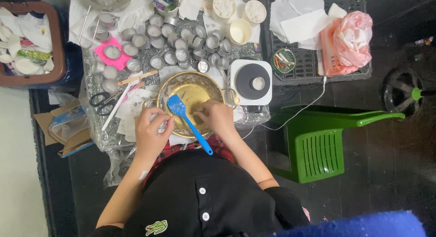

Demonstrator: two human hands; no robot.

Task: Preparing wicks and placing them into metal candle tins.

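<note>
Blue silicone spatula with a long blue handle (188, 121) is lying across the near rim of the round golden metal bowl (200, 84), its long axis running from the blade at about eleven o'clock inside the bowl to the handle end at about five o'clock, pointing back toward the person's lap. The left hand (150, 130) is sitting at the bowl's eight o'clock edge, fingers curled together around what seems to be a small silvery cup; the exact grip is hard to make out. The right hand (217, 116) is resting at the bowl's five o'clock rim, fingers bunched and pressing down inside, and whether it is pinching anything cannot be told. The spatula is lying between both hands, just beside each. Farther off, at one o'clock, a white single-burner electric hotplate (250, 81) is standing, and at twelve o'clock many small round silvery metal cups (181, 44) are crowding the foil-covered table (97, 141).
</note>
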